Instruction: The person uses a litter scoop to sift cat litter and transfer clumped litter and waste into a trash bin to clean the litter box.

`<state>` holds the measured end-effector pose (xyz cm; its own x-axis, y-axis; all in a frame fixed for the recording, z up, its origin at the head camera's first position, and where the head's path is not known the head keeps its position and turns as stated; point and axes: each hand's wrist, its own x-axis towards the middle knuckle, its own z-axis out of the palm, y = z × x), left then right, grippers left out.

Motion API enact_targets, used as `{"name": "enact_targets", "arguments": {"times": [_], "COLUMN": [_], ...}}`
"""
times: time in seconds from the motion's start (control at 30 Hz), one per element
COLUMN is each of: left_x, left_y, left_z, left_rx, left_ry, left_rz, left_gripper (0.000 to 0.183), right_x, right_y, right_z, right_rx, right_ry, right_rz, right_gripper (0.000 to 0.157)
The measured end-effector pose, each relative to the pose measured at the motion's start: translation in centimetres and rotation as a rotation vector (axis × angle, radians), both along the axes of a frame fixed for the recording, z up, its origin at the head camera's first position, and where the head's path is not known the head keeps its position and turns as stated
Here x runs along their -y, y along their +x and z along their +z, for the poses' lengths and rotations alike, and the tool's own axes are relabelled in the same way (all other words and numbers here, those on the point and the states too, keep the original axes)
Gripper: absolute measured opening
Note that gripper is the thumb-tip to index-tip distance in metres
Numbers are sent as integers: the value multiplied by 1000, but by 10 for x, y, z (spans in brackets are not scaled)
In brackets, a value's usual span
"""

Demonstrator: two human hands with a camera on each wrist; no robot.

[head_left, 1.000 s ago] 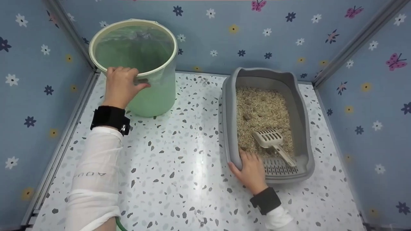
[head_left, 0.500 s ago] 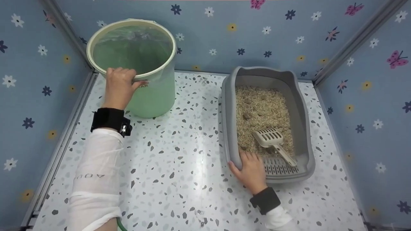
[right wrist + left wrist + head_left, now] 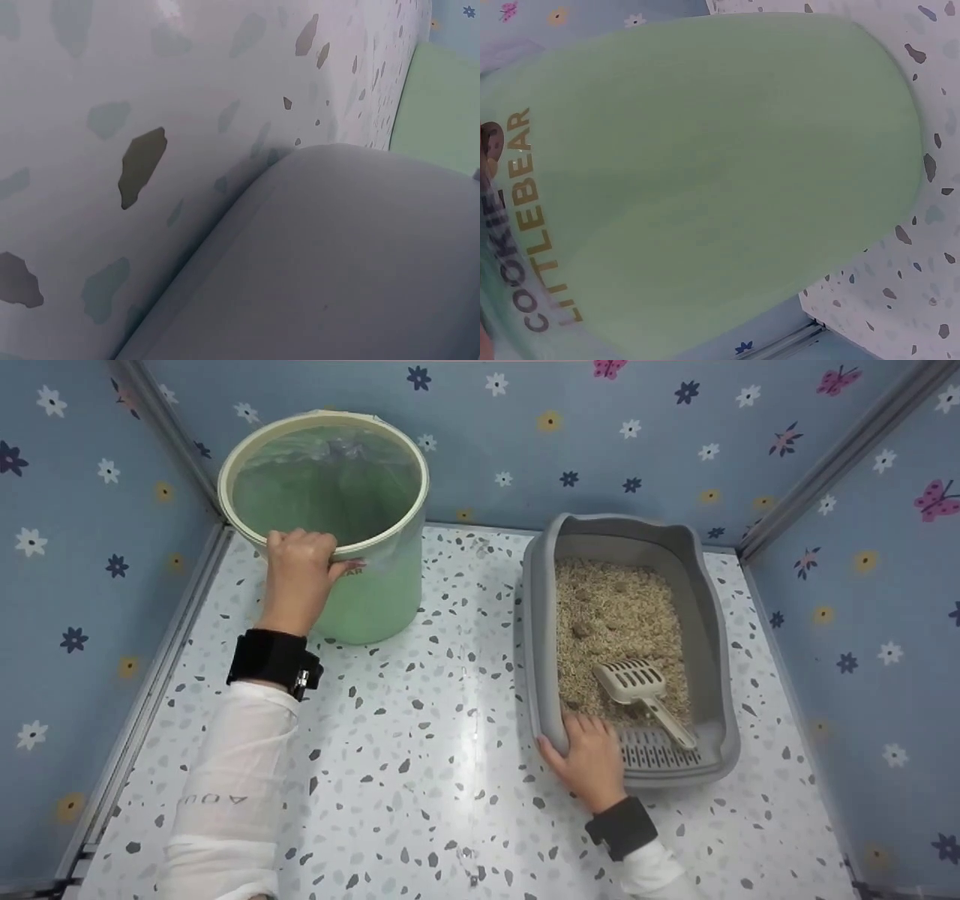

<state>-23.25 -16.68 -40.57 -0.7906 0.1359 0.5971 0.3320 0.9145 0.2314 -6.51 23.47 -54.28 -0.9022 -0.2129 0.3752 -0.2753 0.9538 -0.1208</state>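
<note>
The left hand (image 3: pixel 298 577) grips the bin (image 3: pixel 375 604) near the floor's (image 3: pixel 405 810) back left corner; the right hand (image 3: pixel 591 761) holds the litter box (image 3: pixel 541 637) by the floor's right edge. A hard tug could tip the bin.

Between the bin (image 3: pixel 367 604) and the tray (image 3: pixel 541 660), open floor (image 3: pixel 420 735) leaves a wide lane for a hand. The back wall (image 3: pixel 487 442) stands close behind both. From above, the bin's mouth is reachable except where the left hand (image 3: pixel 298 581) grips its near rim. The right hand (image 3: pixel 590 761) blocks the tray's near left corner; the scoop (image 3: pixel 634 682) obstructs the litter's (image 3: pixel 622 600) near part.
</note>
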Motion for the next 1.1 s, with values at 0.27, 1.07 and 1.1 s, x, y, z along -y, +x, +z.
{"name": "enact_targets", "arguments": {"times": [0.27, 1.07, 1.1], "left_x": [-12, -50, -51], "left_y": [19, 76, 78], "left_z": [-2, -1, -1], "left_rx": [-29, -78, -77], "left_ry": [11, 1, 3], "left_rz": [-22, -28, -28], "left_gripper": [42, 41, 41], "right_x": [2, 1, 1], "right_y": [0, 0, 0], "right_z": [3, 2, 3], "right_rx": [14, 60, 61], "right_ry": [-8, -13, -14], "right_rz": [-2, -15, -14], "right_gripper": [59, 59, 58]}}
